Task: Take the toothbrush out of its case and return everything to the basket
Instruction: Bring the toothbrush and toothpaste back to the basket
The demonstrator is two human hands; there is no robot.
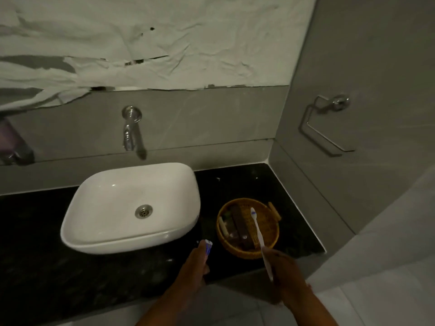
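My right hand (286,270) grips the lower handle of a white toothbrush (257,229), whose bristled head points up and away over the round woven basket (270,249). My left hand (196,264) holds a small white and blue case (208,245), its end sticking out past my fingers, just left of the basket. The basket sits on the black counter (94,274) and holds a dark box, a small tube and other toiletries.
A white basin (113,208) stands left of the basket under a chrome wall tap (131,130). A grey tiled wall with an empty metal paper holder (324,125) closes the right side. The counter's front edge runs just under my wrists.
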